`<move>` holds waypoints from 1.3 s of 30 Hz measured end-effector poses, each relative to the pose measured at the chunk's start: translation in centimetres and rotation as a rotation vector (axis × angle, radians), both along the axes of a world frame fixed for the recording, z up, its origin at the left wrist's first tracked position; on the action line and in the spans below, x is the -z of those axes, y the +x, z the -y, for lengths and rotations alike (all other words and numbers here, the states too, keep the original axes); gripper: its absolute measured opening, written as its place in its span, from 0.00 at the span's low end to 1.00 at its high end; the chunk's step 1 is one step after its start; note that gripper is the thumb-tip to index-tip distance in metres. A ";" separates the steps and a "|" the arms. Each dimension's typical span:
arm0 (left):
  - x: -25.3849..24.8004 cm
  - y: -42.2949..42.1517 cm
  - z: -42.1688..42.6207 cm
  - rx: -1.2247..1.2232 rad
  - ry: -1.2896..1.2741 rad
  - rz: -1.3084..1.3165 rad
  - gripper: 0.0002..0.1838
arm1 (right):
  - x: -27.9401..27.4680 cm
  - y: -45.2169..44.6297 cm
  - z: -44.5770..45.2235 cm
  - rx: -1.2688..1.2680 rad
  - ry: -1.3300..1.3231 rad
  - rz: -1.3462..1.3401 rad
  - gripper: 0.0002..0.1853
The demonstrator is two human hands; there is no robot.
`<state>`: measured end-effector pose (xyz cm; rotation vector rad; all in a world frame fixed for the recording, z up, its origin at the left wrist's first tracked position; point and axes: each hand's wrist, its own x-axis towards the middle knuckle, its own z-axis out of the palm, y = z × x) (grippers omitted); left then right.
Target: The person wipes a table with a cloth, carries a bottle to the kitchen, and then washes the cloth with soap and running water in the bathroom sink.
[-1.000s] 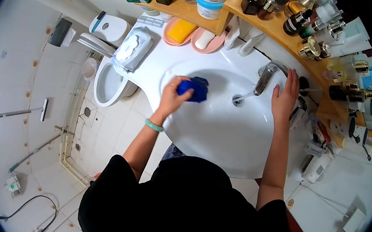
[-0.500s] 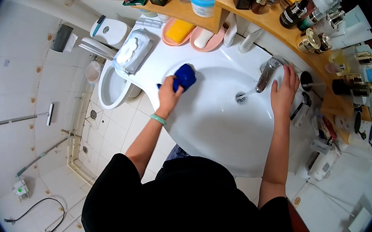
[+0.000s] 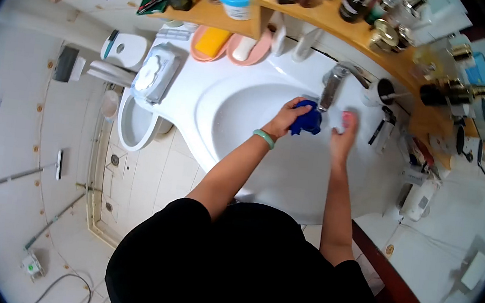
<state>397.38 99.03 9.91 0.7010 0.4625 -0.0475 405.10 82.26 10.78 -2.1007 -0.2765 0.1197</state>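
Observation:
My left hand (image 3: 286, 117), with a green bangle at its wrist, grips a crumpled blue cloth (image 3: 308, 119) over the white sink basin (image 3: 255, 147). The cloth is just below the spout of the chrome faucet (image 3: 331, 90). Right of the faucet, my right hand (image 3: 343, 139) is raised over the basin's right side, blurred by motion. Reddish fingertips show at its top, but whether it holds anything is unclear. The drain is hidden.
Two pink soap dishes, one with a yellow sponge (image 3: 212, 41) and one with white soap (image 3: 244, 49), stand behind the basin. A wipes pack (image 3: 154, 74) lies at left. Bottles crowd the wooden shelf (image 3: 330, 15). A cup (image 3: 378, 93) stands right of the faucet.
My left hand has carried the blue cloth from the basin's left rim rightward to beneath the faucet. My right hand has come away from beside the faucet, down and slightly left.

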 end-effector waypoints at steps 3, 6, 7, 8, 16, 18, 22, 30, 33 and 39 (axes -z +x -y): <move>-0.3 -0.5 -0.9 0.085 -0.194 -0.063 0.16 | 2.2 -2.2 -0.2 -0.286 0.018 0.057 0.43; 1.0 -1.7 -0.8 0.067 -0.079 -0.121 0.17 | 5.1 -3.2 -1.1 -0.369 0.055 -0.271 0.38; 0.9 -2.9 -1.3 0.055 -0.066 -0.139 0.17 | 5.7 -3.2 -1.4 -0.315 0.225 -0.476 0.34; 0.8 -4.0 -1.9 0.072 0.321 -0.102 0.17 | 6.3 -3.0 -1.8 -0.260 0.391 -0.679 0.32; -1.7 -20.2 -13.9 -0.009 2.008 -0.271 0.31 | 5.8 -3.4 -1.0 -0.052 0.717 -0.798 0.35; -0.8 -22.2 -15.6 0.231 2.065 -0.299 0.34 | 4.9 -2.7 -0.1 -0.077 0.707 -0.789 0.35; -0.9 -21.1 -14.8 0.341 2.171 -0.376 0.38 | 4.3 -2.0 1.0 -0.076 0.673 -0.745 0.35; 1.2 -13.4 -8.0 0.261 1.807 -0.009 0.39 | 3.5 -1.8 -1.2 -0.046 0.633 -0.707 0.35; 7.4 -10.1 -1.4 0.096 1.565 0.025 0.33 | 3.0 -1.4 -2.5 -0.081 0.649 -0.763 0.34; 0.8 -0.6 0.9 -0.172 -0.468 -0.297 0.33 | 0.3 -2.2 -4.3 -0.072 0.882 -0.956 0.18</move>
